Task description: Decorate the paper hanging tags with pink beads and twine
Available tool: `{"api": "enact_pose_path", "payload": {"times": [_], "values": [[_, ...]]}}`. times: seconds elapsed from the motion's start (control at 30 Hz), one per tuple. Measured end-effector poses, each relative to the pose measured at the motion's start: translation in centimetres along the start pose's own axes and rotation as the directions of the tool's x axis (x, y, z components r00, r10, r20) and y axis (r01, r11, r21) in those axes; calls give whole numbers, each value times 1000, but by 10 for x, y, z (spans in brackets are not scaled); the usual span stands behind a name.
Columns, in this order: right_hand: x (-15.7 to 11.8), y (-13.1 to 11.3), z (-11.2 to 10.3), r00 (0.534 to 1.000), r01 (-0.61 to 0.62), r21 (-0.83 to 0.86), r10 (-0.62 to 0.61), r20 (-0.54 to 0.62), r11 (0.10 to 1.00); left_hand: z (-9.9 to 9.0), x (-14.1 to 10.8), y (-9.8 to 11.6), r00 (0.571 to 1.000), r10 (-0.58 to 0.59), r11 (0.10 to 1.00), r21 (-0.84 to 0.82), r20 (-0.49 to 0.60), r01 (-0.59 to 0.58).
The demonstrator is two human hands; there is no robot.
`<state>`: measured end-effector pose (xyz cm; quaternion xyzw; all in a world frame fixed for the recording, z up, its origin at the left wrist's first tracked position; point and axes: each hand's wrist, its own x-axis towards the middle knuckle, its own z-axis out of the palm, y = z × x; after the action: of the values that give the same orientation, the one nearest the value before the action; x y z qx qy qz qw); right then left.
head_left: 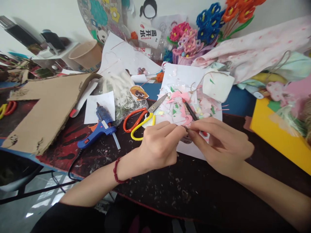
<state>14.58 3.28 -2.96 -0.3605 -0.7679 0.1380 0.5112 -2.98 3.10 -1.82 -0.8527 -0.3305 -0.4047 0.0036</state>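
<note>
2 bare forearms (272,189) stretched forward, left hand (159,145) curled with knuckles up, right hand (221,142) angled inward, fingers bent, both hands' fingertips close together

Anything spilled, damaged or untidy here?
Yes. Paper scraps strewn over white paper and pale specks on the dark tabletop look like uncleared waste. The brown cardboard at left has a ragged edge, as if roughly cut.
</note>
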Motion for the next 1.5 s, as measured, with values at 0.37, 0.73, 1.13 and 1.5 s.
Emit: {"api": "enact_pose_path", "payload": {"times": [0.37, 0.73, 1.13, 1.5], "values": [[0, 6, 2, 995, -102, 45, 102, -6, 994, 5, -3, -1, 998, 8, 998, 57, -59, -4], [-4, 9, 3, 993, -116, 127, 118, -8, 985, 3, -1, -2, 999, -6, 1000, 28, -43, 7], [-1, 3, 3, 1000, -21, 36, 22, -21, 999, 7, -3, -1, 999, -25, 999, 37, -20, 25], [-2, 8, 2, 993, -107, 128, 112, -30, 986, 5, -3, -2, 996, 13, 999, 50, -83, -9]]}}
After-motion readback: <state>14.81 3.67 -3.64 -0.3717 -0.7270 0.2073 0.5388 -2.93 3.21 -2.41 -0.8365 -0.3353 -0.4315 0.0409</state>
